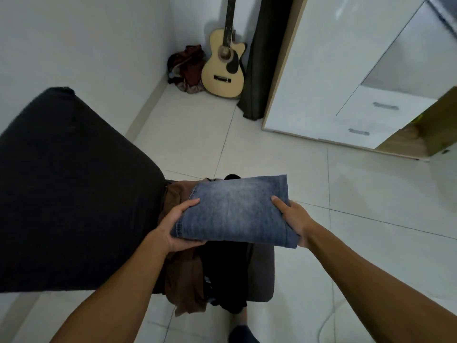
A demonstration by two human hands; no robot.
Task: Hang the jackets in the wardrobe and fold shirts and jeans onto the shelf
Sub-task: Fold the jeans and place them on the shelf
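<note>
A folded pair of faded blue jeans (235, 210) is held flat in the air between both hands. My left hand (176, 227) grips its left edge, thumb on top and fingers underneath. My right hand (294, 219) grips its right edge the same way. Under the jeans a brown garment (183, 276) and a black garment (226, 273) lie piled on a dark seat. The white wardrobe (329, 78) stands at the upper right, with one wooden-backed door (435, 125) swung open at the far right.
A dark sofa (69, 194) fills the left side. A guitar (225, 63) leans in the far corner beside a heap of reddish clothes (186, 68) and a dark curtain (264, 58). The wardrobe has two drawers (376, 117). Pale tiled floor (358, 219) lies between me and the wardrobe.
</note>
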